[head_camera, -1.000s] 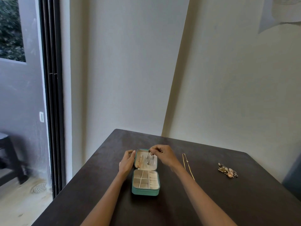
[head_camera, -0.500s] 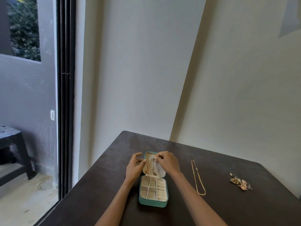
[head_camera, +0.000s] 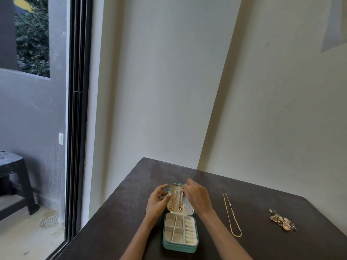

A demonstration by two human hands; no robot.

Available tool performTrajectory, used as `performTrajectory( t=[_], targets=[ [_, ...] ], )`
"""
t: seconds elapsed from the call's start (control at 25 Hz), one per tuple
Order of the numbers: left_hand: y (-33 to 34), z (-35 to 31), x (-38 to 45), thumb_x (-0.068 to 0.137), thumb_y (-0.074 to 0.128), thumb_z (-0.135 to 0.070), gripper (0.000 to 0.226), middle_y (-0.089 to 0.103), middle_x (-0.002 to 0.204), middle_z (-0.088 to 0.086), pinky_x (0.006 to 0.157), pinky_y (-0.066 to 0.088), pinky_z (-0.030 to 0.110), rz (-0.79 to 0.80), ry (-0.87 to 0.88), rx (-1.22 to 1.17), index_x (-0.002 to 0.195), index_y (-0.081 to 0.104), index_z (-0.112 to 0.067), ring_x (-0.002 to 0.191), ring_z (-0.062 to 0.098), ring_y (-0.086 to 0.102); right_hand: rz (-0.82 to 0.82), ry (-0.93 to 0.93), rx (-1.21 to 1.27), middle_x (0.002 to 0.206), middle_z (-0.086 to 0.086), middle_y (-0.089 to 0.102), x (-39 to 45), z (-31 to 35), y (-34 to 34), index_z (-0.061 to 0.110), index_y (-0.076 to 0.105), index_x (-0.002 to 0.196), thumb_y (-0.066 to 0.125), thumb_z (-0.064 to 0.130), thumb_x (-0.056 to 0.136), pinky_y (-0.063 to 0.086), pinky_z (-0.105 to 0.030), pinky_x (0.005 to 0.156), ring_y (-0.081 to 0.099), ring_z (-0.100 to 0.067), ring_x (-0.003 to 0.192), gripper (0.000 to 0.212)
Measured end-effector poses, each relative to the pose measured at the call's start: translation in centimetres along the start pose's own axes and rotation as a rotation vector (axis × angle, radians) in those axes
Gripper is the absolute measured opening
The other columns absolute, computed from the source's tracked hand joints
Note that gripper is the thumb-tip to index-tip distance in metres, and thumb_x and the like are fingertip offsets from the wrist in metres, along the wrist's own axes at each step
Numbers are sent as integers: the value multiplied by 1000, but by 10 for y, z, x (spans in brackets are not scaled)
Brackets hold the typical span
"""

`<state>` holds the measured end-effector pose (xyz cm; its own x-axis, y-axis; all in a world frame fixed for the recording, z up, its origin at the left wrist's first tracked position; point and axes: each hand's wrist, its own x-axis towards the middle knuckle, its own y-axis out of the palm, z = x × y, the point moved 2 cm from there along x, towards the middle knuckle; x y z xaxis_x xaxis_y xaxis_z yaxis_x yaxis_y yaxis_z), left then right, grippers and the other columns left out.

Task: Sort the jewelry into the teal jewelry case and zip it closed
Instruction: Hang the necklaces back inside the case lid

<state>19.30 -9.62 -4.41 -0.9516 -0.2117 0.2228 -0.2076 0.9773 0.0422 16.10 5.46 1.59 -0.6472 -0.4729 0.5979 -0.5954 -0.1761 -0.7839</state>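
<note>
Since the earlier frame, both hands sit closer over the lid half of the case, and the right hand has dropped from the lid's far rim onto the hanging chains.

Head view, task items. I see the teal zip-around jewelry case (head_camera: 179, 231) lying open near the front of the dark brown table (head_camera: 262, 184). Its cream-lined lid half points away from me; its divided tray half is nearest. Two thin chains with small pendants (head_camera: 176, 202) hang inside the lid. My right hand (head_camera: 197, 197) lies over the lid's right part, fingers curled at the tops of the chains; it appears to pinch one there, but the contact is too small to confirm. My left hand (head_camera: 157, 201) is at the lid's left edge, fingers loosely curled; whether it touches the case, I cannot tell.

Handling. I judge the chains light, limp and prone to tangling, so each is best taken near its clasp end. I expect the case to slide if unbraced.

Head view, surroundings. A long gold chain necklace (head_camera: 231, 214) lies stretched out on the table to the right of the case, well apart from it. Farther right lies a small mixed heap of jewelry (head_camera: 282, 220). Nothing stands between these and the case. A glass sliding door (head_camera: 75, 128) is at left.
</note>
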Motion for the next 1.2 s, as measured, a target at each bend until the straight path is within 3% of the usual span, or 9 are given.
performTrajectory(
  t=[0.2, 0.4, 0.48, 0.6, 0.68, 0.8, 0.96, 1.12, 1.2],
  targets=[
    [0, 0, 0, 87, 64, -13, 34, 69, 101, 3, 73, 58, 27, 17, 15, -33, 119, 57, -23, 90, 12, 69, -43, -17, 83, 68, 10, 57, 1, 2, -9, 22, 60, 69, 82, 25, 69, 40, -8, 39, 53, -3, 44, 23],
    [-1, 1, 1, 86, 66, -13, 37, 69, 103, 5, 76, 59, 31, 34, 28, -61, 119, 56, -24, 92, 15, 69, 7, 68, 220, 70, 9, 58, 2, 0, -10, 21, 59, 70, 81, 19, 71, 36, -5, 45, 55, -3, 50, 22],
    [-1, -1, 0, 85, 66, -12, 37, 69, 104, 7, 76, 58, 30, 44, 42, -82, 118, 56, -26, 92, 16, 69, -41, 115, 305, 78, 8, 60, -4, -3, -11, 20, 65, 78, 70, 19, 84, 35, -2, 51, 58, -3, 59, 8],
    [-3, -7, -5, 85, 65, -7, 38, 69, 101, 8, 71, 56, 23, 50, 39, -138, 118, 56, -24, 91, 16, 69, -169, 200, 419, 89, 9, 59, -23, 2, -21, 21, 64, 92, 48, 27, 93, 35, 4, 59, 57, -3, 72, 17],
    [-4, -10, -7, 85, 64, -5, 38, 70, 100, 7, 70, 56, 21, 67, 27, -173, 118, 56, -23, 91, 15, 69, -234, 162, 364, 90, 9, 56, -41, 6, -23, 24, 60, 95, 54, 18, 86, 42, -2, 62, 56, -3, 71, 13],
    [-8, -11, -7, 84, 64, -2, 43, 71, 103, 11, 75, 56, 24, 89, 8, -242, 123, 56, -19, 96, 17, 68, -172, 129, 288, 87, 8, 51, -64, 10, -21, 26, 67, 99, 69, 0, 70, 51, -18, 60, 54, -7, 72, 38],
    [-7, -11, -7, 82, 65, -1, 46, 72, 105, 10, 83, 56, 28, 122, -6, -287, 125, 57, -16, 101, 19, 67, -131, 47, 141, 79, 8, 47, -76, 15, -24, 30, 68, 101, 70, 9, 70, 45, -20, 53, 47, -9, 66, 38],
    [-7, -10, -6, 81, 66, -1, 46, 72, 105, 10, 84, 57, 30, 106, -17, -297, 124, 57, -12, 101, 21, 68, -130, 52, 112, 76, 10, 45, -79, 16, -23, 35, 68, 103, 44, 17, 78, 39, -19, 55, 44, -9, 65, 39],
    [-6, -10, -6, 80, 66, -1, 45, 72, 104, 10, 81, 57, 28, 102, -12, -297, 123, 58, -12, 100, 20, 68, -122, 31, 110, 75, 11, 44, -79, 14, -22, 36, 69, 99, 53, 16, 77, 37, -19, 56, 43, -8, 66, 33]
  ],
)
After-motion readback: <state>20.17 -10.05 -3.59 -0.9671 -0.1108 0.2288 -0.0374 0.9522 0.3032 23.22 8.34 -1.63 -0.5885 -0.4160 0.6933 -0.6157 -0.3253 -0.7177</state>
